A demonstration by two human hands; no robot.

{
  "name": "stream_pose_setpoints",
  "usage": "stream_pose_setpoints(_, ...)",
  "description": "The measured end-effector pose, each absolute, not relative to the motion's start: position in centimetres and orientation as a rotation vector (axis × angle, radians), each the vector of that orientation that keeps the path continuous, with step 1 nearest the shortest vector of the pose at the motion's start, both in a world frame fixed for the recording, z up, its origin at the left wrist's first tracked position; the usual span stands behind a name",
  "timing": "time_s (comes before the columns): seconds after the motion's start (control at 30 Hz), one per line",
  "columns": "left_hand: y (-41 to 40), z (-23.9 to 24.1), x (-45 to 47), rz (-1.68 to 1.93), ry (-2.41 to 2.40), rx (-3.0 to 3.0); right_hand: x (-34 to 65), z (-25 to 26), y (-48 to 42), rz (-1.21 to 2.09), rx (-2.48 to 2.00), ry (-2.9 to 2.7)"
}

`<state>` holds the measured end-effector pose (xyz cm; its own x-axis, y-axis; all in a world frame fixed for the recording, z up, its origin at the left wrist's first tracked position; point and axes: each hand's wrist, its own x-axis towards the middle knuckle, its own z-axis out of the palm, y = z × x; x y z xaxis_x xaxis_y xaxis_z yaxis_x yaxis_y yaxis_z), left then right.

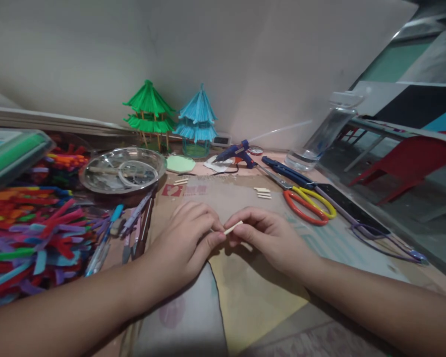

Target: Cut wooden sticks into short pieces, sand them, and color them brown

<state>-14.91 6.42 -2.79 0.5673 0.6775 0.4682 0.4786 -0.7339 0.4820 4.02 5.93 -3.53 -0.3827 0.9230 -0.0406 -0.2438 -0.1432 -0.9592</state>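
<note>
- Basically, both hands are meeting over the middle of the bench (247,171), with a pale stick (233,227) lying between them.
- Right hand (262,233): grip is pinching the stick's right end, thumb against fingers.
- Left hand (196,230): thumb and forefinger are pressing together at the left end; the grip looks to be pinching it, contact partly hidden.
- Long axis is running crosswise on a slant, left end closer to the wearer, right end tilting up and away.
- Neither hand is nearer; both are touching it, one per end.
- Stick is sitting above a yellow sheet (260,297), apparently off the surface.
- Right pile of short sticks (263,193) is lying beyond the right hand, apart from it; left pile of short sticks (181,182) is lying beyond the left hand, also apart.
- Scissors (306,203) are resting right of the right pile, handles toward the wearer.
</note>
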Motion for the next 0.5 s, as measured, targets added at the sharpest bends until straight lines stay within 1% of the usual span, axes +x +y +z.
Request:
stream_pose_setpoints(0.27,6.33,-2.87,-14.71,0.899,0.962,2.501,4.12,-3.46,6.05,1.604,-0.85,-1.158)
stream_pose_setpoints(0.5,5.78,-3.24,-14.77,0.595,1.047,2.526,4.26,-3.6,6.49,1.468,-0.927,-1.322)
